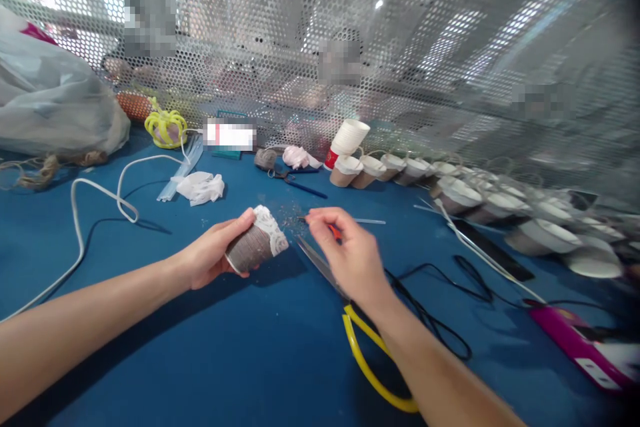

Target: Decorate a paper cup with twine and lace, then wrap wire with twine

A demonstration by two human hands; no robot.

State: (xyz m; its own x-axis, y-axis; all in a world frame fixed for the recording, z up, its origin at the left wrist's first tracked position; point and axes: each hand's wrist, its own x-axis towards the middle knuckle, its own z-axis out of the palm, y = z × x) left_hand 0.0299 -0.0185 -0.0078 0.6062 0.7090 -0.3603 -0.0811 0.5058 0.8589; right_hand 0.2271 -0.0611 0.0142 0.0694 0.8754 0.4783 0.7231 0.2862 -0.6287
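Note:
My left hand (219, 248) is wrapped round a small cup (253, 245) covered in grey-brown cord, with white lace trim round one end. The cup is tilted on its side above the blue table. To its right, my right hand (347, 250) is closed in a pinch. A tiny dark tip shows at its fingertips, too small to name. Large scissors (320, 263) with yellow handles lie under my right hand and forearm, partly hidden. Something orange (335, 232) shows behind the fingers. Small scraps (289, 213) are scattered between the hands.
Several wrapped cups (460, 193) with handles line the right back, near stacked paper cups (349, 140). Pliers (300, 183), crumpled white material (201, 187) and clear sticks (183, 167) lie behind. A white cable (77, 213) loops left; a purple power strip (580, 347) sits right. Perforated mesh (280, 33) stands behind.

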